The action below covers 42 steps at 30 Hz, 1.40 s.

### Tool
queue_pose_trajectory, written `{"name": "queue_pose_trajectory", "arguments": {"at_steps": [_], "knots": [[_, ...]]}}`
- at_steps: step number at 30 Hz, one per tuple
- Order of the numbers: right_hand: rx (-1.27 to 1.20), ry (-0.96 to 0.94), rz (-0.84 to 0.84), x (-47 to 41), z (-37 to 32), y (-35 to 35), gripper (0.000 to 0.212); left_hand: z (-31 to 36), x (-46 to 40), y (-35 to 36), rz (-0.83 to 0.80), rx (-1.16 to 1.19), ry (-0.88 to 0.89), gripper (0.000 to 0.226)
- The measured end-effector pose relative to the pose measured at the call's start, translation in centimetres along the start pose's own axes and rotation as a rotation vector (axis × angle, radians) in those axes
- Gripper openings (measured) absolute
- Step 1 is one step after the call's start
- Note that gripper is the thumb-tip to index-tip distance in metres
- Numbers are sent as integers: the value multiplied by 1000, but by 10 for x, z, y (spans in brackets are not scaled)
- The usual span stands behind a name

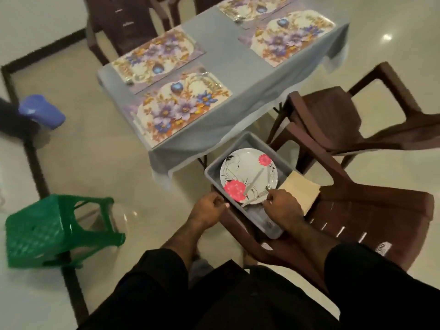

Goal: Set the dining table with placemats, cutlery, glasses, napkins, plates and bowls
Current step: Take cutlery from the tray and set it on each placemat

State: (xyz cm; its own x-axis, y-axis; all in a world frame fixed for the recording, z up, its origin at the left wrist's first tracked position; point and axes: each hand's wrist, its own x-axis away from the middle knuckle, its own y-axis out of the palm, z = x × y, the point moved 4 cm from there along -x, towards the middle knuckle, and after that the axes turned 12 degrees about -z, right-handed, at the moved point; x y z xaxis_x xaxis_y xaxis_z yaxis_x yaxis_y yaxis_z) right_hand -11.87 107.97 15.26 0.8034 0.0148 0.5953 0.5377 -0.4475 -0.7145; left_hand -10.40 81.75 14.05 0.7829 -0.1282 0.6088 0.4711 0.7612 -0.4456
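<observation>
A grey tub [247, 139] sits on a brown chair seat [371, 217] in front of me. Inside it lies a white plate [245, 167] with pink flowers, and cutlery [253, 181] rests across the plate. My left hand [207, 210] grips the tub's near-left rim. My right hand [283, 206] is inside the tub and pinches a piece of cutlery at the plate's near edge. Folded beige napkins [301, 189] lie on the chair beside the tub. The table [226, 75] has a grey cloth and several floral placemats [181, 108]; some cutlery [207, 77] lies on them.
A second brown chair [333, 115] stands to the right of the table, and more chairs [119, 22] stand at its far side. A green plastic stool [54, 227] and a blue jug [40, 110] are on the floor to the left.
</observation>
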Motion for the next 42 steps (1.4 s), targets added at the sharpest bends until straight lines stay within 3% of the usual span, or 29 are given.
{"name": "queue_pose_trajectory", "arguments": {"at_steps": [6,10,17,22,27,32,37,42], "knots": [[-152,219,39,-30,-3,10,42,22,-94,-28,-234,-206,120,18],[-268,333,18,-47,-24,36,21,22,-146,-47,-361,-244,154,12],[-362,397,-155,-117,-62,97,20,-15,-233,-59,-467,-297,85,31],[-359,528,-128,-198,-40,121,40,-44,-290,-37,-486,-308,80,13],[-373,695,-98,-254,0,146,44,-59,-323,-10,-485,-373,93,15],[-204,703,-36,-283,28,162,41,-59,-343,21,-540,-406,76,10],[-276,813,10,-286,42,161,65,-43,-369,48,-558,-450,45,5],[-293,740,20,-299,44,171,80,-31,-386,68,-546,-521,23,16]]}}
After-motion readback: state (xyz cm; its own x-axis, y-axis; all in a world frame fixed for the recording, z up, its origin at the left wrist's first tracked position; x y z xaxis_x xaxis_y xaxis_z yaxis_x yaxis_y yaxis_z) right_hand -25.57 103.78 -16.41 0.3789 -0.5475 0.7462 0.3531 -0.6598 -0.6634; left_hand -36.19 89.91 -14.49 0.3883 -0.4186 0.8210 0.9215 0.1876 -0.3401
